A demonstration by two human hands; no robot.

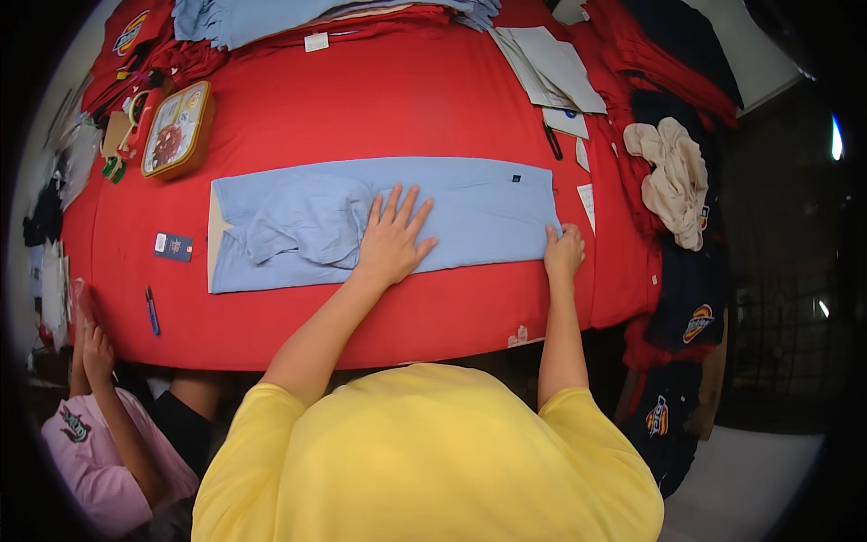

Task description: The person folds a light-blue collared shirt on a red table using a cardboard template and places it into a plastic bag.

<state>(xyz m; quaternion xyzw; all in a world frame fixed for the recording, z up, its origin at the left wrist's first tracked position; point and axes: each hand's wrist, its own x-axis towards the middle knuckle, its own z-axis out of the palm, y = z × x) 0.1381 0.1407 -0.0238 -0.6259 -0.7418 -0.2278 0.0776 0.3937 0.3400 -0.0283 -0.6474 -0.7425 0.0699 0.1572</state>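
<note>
A light blue shirt [433, 217] lies folded on the red table [379, 99]. The left hand [393, 239] presses flat on its middle, fingers spread wide. The right hand [564, 253] pinches its right edge between curled fingers.

This looks like a garment workshop or packing room. A wide surface [433, 99] covered in red cloth carries stacks of folded light blue shirts [271, 16] at 12 o'clock, red and dark garments [668, 54] piled at 2 o'clock, card inserts [555, 63] and loose paper tags [587, 203]. A second person in pink [99, 452] sits at 8 o'clock.
</note>
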